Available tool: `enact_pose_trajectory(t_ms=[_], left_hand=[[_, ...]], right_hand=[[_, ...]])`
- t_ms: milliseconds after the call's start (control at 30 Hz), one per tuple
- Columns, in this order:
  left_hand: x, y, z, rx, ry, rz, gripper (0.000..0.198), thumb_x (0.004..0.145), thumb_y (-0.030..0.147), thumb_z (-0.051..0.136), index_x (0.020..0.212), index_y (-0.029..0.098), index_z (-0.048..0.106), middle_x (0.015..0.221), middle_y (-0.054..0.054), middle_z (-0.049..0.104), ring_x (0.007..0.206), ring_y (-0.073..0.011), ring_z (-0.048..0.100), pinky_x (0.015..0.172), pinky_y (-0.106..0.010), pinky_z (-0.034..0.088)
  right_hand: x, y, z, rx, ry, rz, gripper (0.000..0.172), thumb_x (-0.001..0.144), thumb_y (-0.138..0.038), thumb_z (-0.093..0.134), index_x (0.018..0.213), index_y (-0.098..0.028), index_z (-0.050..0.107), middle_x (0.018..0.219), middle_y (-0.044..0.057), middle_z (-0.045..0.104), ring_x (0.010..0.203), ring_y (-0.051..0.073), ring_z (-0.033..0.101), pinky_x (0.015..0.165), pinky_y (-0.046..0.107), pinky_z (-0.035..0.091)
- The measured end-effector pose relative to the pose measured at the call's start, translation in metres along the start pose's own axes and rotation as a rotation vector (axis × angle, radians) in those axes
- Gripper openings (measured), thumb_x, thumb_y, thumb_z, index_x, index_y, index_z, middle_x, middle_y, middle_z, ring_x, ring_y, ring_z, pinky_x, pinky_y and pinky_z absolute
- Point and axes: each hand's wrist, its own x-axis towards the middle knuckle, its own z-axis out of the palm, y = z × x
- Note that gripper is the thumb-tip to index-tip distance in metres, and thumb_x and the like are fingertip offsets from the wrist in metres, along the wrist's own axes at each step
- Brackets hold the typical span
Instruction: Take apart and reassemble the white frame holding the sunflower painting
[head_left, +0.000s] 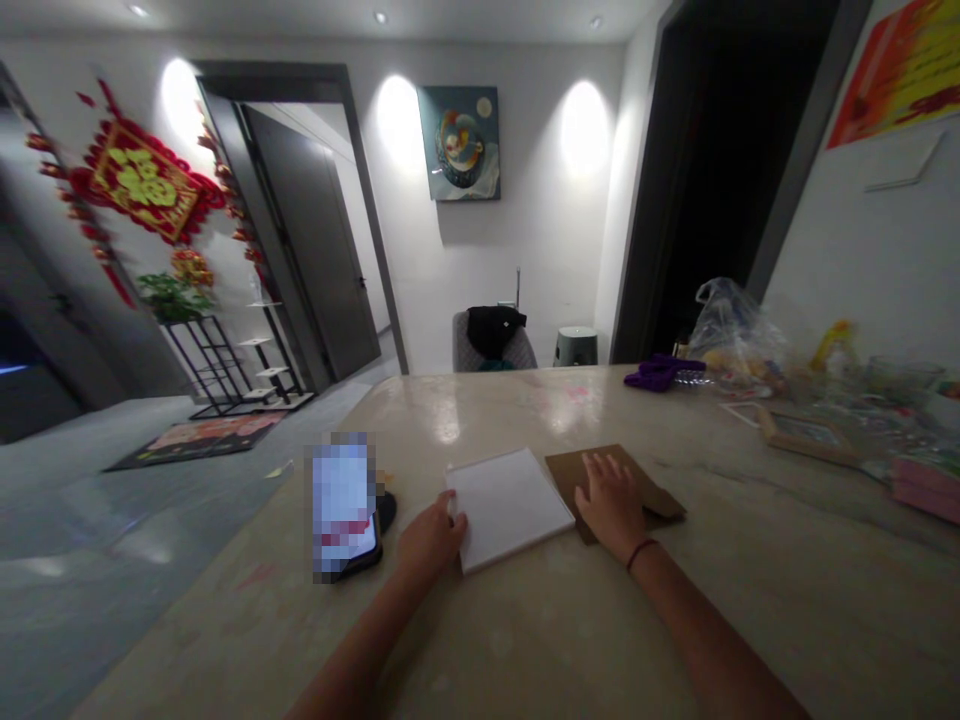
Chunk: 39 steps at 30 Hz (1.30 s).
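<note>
A square white board (pixel 510 505) lies flat on the beige table (pixel 570 620) in front of me. My left hand (pixel 431 538) is curled at the board's left edge, with a finger and thumb pinching that edge. Just to the right lies a brown cardboard sheet (pixel 652 490), partly under the white board. My right hand (pixel 611 500) rests flat on the cardboard with its fingers stretched out, and a dark band is round that wrist.
A phone (pixel 345 505) stands propped to the left of my left hand. At the table's right are a purple cloth (pixel 660 372), a plastic bag (pixel 731 335), a small wooden frame (pixel 806 435) and pink items (pixel 926 485). A chair (pixel 491 340) stands beyond the far edge.
</note>
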Motion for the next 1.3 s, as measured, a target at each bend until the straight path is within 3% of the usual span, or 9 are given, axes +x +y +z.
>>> enact_pose_trajectory(t_ms=[67, 200, 400, 567, 800, 933, 1067, 1167, 1300], left_hand=[[0.000, 0.000, -0.002, 0.003, -0.011, 0.000, 0.051, 0.079, 0.032, 0.038, 0.128, 0.016, 0.036, 0.099, -0.009, 0.065, 0.090, -0.0198, 0.059, 0.068, -0.025, 0.038], [-0.003, 0.000, -0.006, -0.009, -0.033, 0.027, 0.056, 0.077, 0.030, 0.039, 0.130, 0.014, 0.034, 0.103, -0.011, 0.064, 0.092, -0.0207, 0.059, 0.071, -0.026, 0.039], [-0.004, 0.000, -0.005, -0.014, -0.020, 0.030, 0.056, 0.077, 0.034, 0.040, 0.130, 0.016, 0.036, 0.102, -0.010, 0.064, 0.093, -0.0211, 0.059, 0.073, -0.027, 0.039], [-0.006, 0.008, -0.002, -0.064, -0.004, 0.068, 0.052, 0.084, 0.049, 0.026, 0.120, 0.020, 0.049, 0.104, -0.009, 0.064, 0.093, -0.0212, 0.059, 0.076, -0.029, 0.040], [-0.008, 0.009, 0.007, 0.067, 0.029, 0.156, 0.043, 0.085, 0.036, 0.030, 0.121, 0.020, 0.046, 0.106, -0.009, 0.061, 0.095, -0.0203, 0.057, 0.078, -0.030, 0.040], [-0.008, 0.007, 0.008, 0.060, 0.019, 0.156, 0.041, 0.086, 0.035, 0.029, 0.121, 0.021, 0.046, 0.108, -0.008, 0.061, 0.096, -0.0205, 0.057, 0.078, -0.031, 0.041], [-0.007, 0.008, 0.006, 0.040, 0.019, 0.159, 0.041, 0.086, 0.035, 0.030, 0.120, 0.020, 0.046, 0.110, -0.007, 0.061, 0.096, -0.0197, 0.057, 0.078, -0.030, 0.040], [-0.006, 0.007, 0.007, 0.032, 0.022, 0.171, 0.041, 0.086, 0.035, 0.030, 0.120, 0.020, 0.046, 0.109, -0.008, 0.061, 0.095, -0.0196, 0.057, 0.077, -0.030, 0.040], [-0.006, 0.007, 0.007, 0.039, 0.026, 0.164, 0.040, 0.085, 0.035, 0.031, 0.119, 0.021, 0.047, 0.109, -0.007, 0.061, 0.096, -0.0199, 0.057, 0.076, -0.030, 0.040]], right_hand=[[0.003, 0.017, -0.001, -0.081, -0.051, 0.096, 0.047, 0.076, -0.023, 0.047, 0.120, -0.005, 0.047, 0.119, 0.022, 0.051, 0.114, 0.033, 0.040, 0.092, 0.048, 0.027], [0.007, 0.038, -0.002, -0.080, -0.132, 0.081, 0.034, 0.080, -0.014, 0.037, 0.106, -0.013, 0.059, 0.099, 0.014, 0.061, 0.093, 0.024, 0.055, 0.081, 0.037, 0.036], [0.014, 0.043, -0.009, -0.039, 0.037, 0.144, 0.035, 0.084, -0.017, 0.034, 0.108, -0.020, 0.059, 0.099, 0.012, 0.061, 0.090, 0.021, 0.055, 0.075, 0.032, 0.037], [0.009, 0.015, -0.014, 0.113, 0.020, -0.007, 0.034, 0.086, -0.021, 0.034, 0.111, -0.024, 0.057, 0.103, 0.006, 0.060, 0.092, 0.017, 0.055, 0.078, 0.028, 0.039], [-0.006, -0.036, -0.007, 0.095, -0.074, -0.213, 0.031, 0.084, -0.021, 0.038, 0.107, -0.023, 0.059, 0.112, 0.008, 0.057, 0.104, 0.019, 0.050, 0.090, 0.033, 0.034], [-0.001, -0.023, -0.013, 0.103, -0.001, -0.068, 0.039, 0.081, -0.036, 0.045, 0.113, -0.016, 0.055, 0.119, 0.013, 0.052, 0.113, 0.025, 0.044, 0.096, 0.038, 0.031], [0.002, -0.001, -0.017, 0.189, -0.144, 0.077, 0.064, 0.070, -0.053, 0.053, 0.116, -0.009, 0.050, 0.111, 0.017, 0.057, 0.105, 0.028, 0.051, 0.088, 0.039, 0.039], [0.000, 0.004, -0.017, 0.260, -0.220, 0.084, 0.064, 0.065, -0.050, 0.059, 0.115, -0.012, 0.051, 0.108, 0.014, 0.060, 0.098, 0.026, 0.056, 0.084, 0.037, 0.042], [0.000, -0.001, -0.018, 0.354, -0.132, 0.125, 0.060, 0.063, -0.045, 0.062, 0.113, -0.013, 0.052, 0.111, 0.013, 0.059, 0.099, 0.024, 0.056, 0.083, 0.033, 0.044]])
